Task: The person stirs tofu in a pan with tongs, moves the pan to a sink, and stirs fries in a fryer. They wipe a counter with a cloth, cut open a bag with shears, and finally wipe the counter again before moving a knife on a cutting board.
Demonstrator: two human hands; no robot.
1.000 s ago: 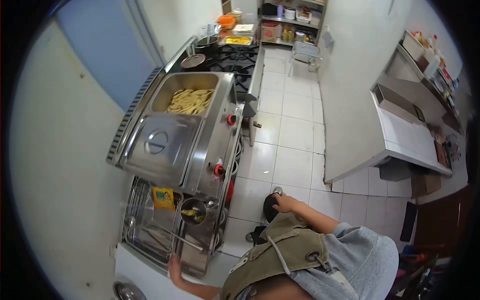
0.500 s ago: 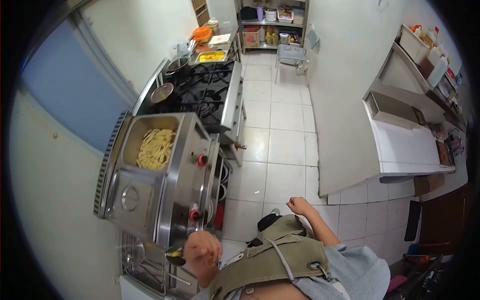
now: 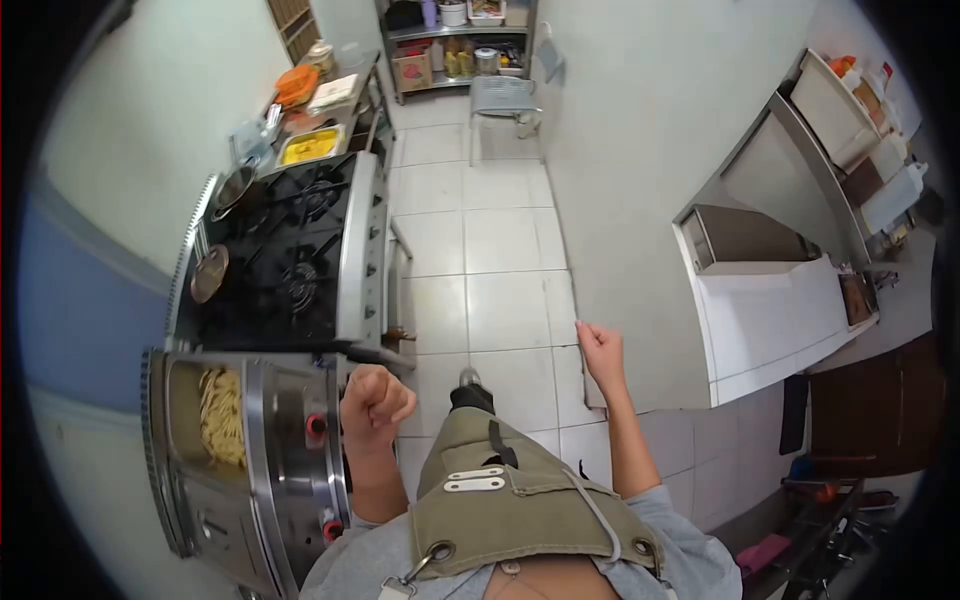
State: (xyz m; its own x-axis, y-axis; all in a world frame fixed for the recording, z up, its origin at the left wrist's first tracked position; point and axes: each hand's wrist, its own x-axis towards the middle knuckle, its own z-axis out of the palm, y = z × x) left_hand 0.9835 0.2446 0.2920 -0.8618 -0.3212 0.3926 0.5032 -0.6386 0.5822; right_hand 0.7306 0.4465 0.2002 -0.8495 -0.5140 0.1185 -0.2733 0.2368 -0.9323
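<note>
My left hand [image 3: 376, 405] is a loose fist, raised in front of the steel fryer's knobs and apart from them; nothing shows in it. My right hand [image 3: 600, 352] is also closed, held over the floor near the wall's edge, with no object visible. On the left stands the steel fryer [image 3: 285, 425], its open basin filled with pale cut fries [image 3: 222, 420]. A metal lid [image 3: 215, 530] covers its nearer half. Beyond it, the black gas stove [image 3: 270, 290] carries a dark pot [image 3: 235, 188] and a small round pan or lid [image 3: 210, 273].
A tray of yellow food [image 3: 312, 147] and an orange bowl [image 3: 296, 86] sit on the counter past the stove. A grey stool [image 3: 503, 97] stands ahead by a stocked shelf [image 3: 460, 80]. On the right, a wall [image 3: 630, 190] ends at a white counter [image 3: 770, 320].
My view has turned and moved forward along the aisle. My left hand has risen from the fryer's near end to beside its knobs; my right hand is raised further ahead.
</note>
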